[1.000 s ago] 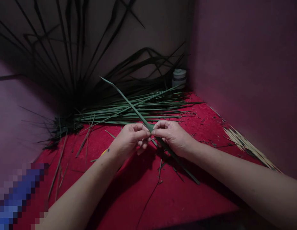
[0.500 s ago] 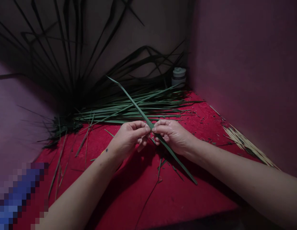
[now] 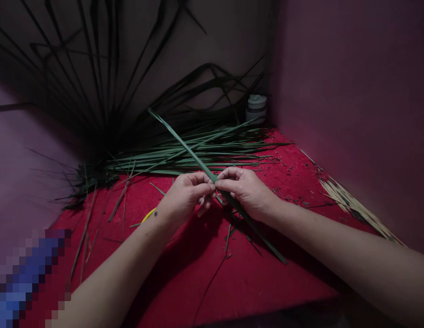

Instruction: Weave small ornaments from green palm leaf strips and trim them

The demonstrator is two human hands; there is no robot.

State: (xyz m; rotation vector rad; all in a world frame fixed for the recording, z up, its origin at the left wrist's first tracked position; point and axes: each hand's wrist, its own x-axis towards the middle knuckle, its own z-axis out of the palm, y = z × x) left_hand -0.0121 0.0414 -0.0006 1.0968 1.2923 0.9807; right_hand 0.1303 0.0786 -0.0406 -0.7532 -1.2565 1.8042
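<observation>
A long green leaf strip (image 3: 189, 149) runs diagonally from the upper left to the lower right, above a red surface (image 3: 253, 284). My left hand (image 3: 189, 193) pinches it near its middle between thumb and forefinger. My right hand (image 3: 241, 187) pinches it right beside, the fingertips of both hands nearly touching. The strip's lower part passes beneath my right hand and comes out below it. The other fingers of both hands are curled, and what lies under them is partly hidden.
Behind my hands lies a pile of long green leaves (image 3: 232, 147). A lidded white container (image 3: 256, 108) stands at the back corner. Thin pale sticks (image 3: 359, 209) lie along the right wall. Something yellow (image 3: 148, 216) shows beside my left wrist. Leaf scraps are scattered about.
The upper end of the leaf strip has shifted slightly left, and its lower part has turned and looks darker. Both hands keep nearly the same place and grip.
</observation>
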